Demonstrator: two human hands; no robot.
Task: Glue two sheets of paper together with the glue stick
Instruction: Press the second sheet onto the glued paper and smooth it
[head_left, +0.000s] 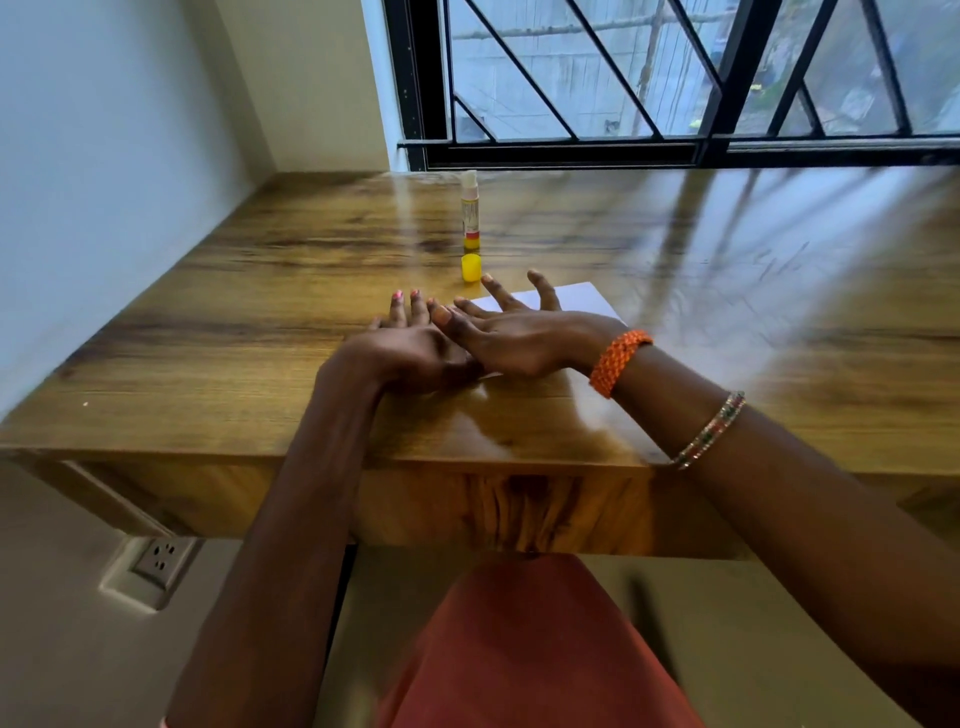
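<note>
White paper (582, 301) lies flat on the wooden desk (727, 312), mostly covered by both hands. My left hand (410, 348) rests palm down on its left part, fingers spread. My right hand (514, 335) lies flat across the sheet beside it, fingers apart, touching the left hand. Whether one or two sheets lie there cannot be told. The uncapped glue stick (470, 210) stands upright farther back, and its yellow cap (470, 267) sits on the desk just in front of it, near my fingertips.
A white wall borders the desk on the left, and a barred window (675, 78) runs along its far edge. The desk's front edge (467, 467) is close to my body. A wall socket (156, 564) sits below at the left.
</note>
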